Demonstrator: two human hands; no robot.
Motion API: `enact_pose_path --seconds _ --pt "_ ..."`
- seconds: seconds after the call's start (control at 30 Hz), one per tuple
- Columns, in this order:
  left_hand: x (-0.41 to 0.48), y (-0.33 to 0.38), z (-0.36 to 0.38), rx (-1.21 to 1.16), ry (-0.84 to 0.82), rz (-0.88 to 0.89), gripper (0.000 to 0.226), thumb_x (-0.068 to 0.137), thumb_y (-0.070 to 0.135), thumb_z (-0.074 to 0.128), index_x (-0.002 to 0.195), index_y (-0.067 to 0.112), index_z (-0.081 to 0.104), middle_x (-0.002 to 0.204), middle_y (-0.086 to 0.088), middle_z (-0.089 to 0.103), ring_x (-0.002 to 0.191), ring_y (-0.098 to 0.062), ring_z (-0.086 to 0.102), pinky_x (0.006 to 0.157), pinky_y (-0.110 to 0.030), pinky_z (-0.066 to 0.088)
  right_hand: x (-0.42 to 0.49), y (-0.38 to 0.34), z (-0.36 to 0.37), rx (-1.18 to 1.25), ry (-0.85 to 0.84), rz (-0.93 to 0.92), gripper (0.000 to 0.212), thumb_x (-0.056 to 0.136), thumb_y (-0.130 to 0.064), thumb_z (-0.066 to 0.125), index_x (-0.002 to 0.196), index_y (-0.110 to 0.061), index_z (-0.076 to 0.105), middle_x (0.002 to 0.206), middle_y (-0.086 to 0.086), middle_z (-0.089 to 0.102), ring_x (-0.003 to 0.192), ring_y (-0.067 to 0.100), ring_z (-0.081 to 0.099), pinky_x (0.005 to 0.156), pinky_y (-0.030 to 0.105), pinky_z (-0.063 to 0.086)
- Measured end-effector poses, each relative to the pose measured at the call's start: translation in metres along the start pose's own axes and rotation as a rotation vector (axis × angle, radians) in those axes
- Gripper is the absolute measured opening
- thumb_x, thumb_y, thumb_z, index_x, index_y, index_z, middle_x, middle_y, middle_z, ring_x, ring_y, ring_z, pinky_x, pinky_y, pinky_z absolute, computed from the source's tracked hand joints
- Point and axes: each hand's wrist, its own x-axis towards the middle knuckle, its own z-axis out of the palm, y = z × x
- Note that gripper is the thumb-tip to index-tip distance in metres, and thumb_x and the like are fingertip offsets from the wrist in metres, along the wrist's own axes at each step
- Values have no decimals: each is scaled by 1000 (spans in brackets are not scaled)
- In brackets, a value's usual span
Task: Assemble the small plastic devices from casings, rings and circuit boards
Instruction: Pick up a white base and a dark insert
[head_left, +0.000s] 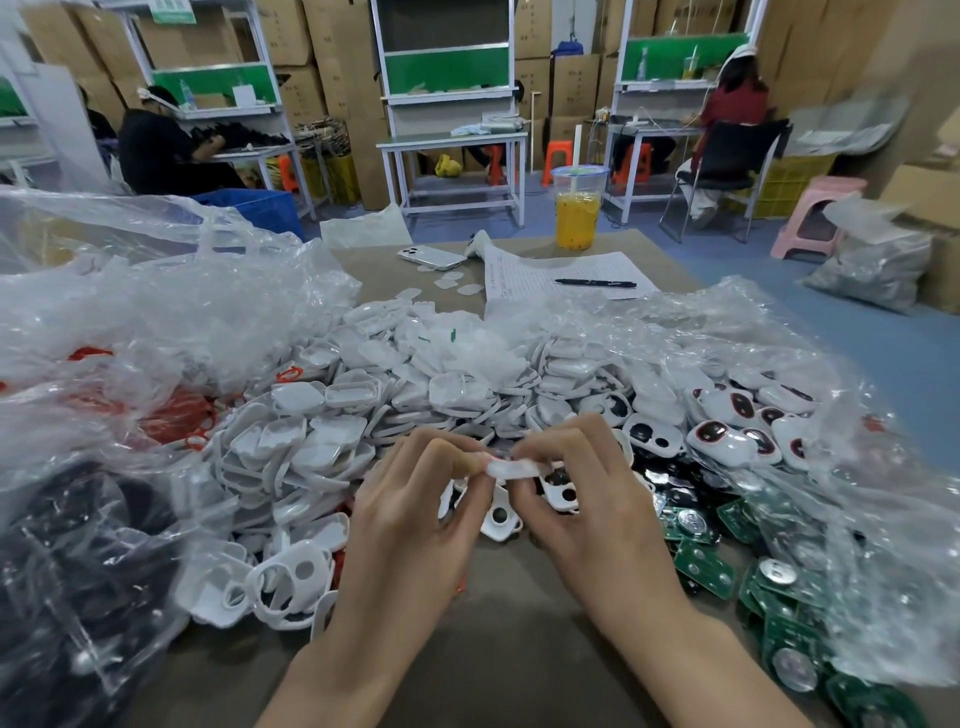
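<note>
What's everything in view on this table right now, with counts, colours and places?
casing heap: very many, white, table middle
held casing: one, white, between both hands
circuit boards: many, green, right of hands
rings: many, orange-red, bag at left
black parts: bagful, black, near left
phone: one, silver, far side
paper: one sheet, white, far side
pen: one, black, on paper
drink cup: one, clear with yellow drink, far edge
left hand: one, pinching held casing
right hand: one, pinching held casing
</note>
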Motion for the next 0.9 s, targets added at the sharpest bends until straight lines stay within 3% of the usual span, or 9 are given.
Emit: enact_pose_path --seconds 0.1,0.23,0.3,0.37,0.43,0.53,0.67,0.9 --pt "-1 3 1 -12 -34 -19 4 94 25 60 92 22 58 93 18 57 86 -2 59 65 -19 48 2 1 -2 97 -102 84 24 94 -27 56 116 -31 64 108 -14 55 93 0 60 76 9 45" --pt "1 7 0 -22 -71 -163 4 91 35 59 95 36 59 97 27 58 87 9 58 69 -1 40 2 1 -3 158 -173 176 25 98 -17 62 116 -33 67 107 -17 67 97 -5 64 79 5 44" --pt "-2 10 0 -35 -123 -194 8 92 36 58 98 40 59 99 28 61 91 10 59 76 -1 38 -1 1 -5 215 -260 248 27 101 -19 57 118 -40 61 105 -18 69 96 -4 66 74 10 50" --pt "-1 14 0 -37 -172 -171 15 94 32 57 105 41 60 103 27 64 96 9 61 81 -2 39 3 1 -8 224 -299 269 26 103 -23 52 118 -44 56 100 -14 71 91 5 70 74 24 56" --pt "-4 16 1 -25 -243 -194 23 95 31 56 115 42 58 110 26 65 102 9 62 86 -5 41 2 5 -11 209 -306 314 25 105 -23 50 117 -44 58 95 -13 72 87 8 71 75 29 54" --pt "-4 17 3 5 -305 -206 28 97 30 53 122 43 54 111 25 64 103 7 60 88 -7 40 11 8 -16 311 -156 429 25 104 -21 52 105 -43 64 91 -14 74 84 7 71 73 16 52" --pt "-10 19 6 41 -473 -147 28 99 21 59 125 29 59 106 19 65 106 1 59 91 -21 48 19 16 -24 526 81 584 27 104 -11 51 96 -31 67 85 2 76 75 14 70 65 20 53" --pt "-15 27 13 130 -721 25 25 103 40 43 122 32 56 112 18 57 109 -8 53 96 -31 44 22 19 -26 639 166 663 34 103 -4 50 86 -29 67 76 9 74 62 13 63 56 23 51"
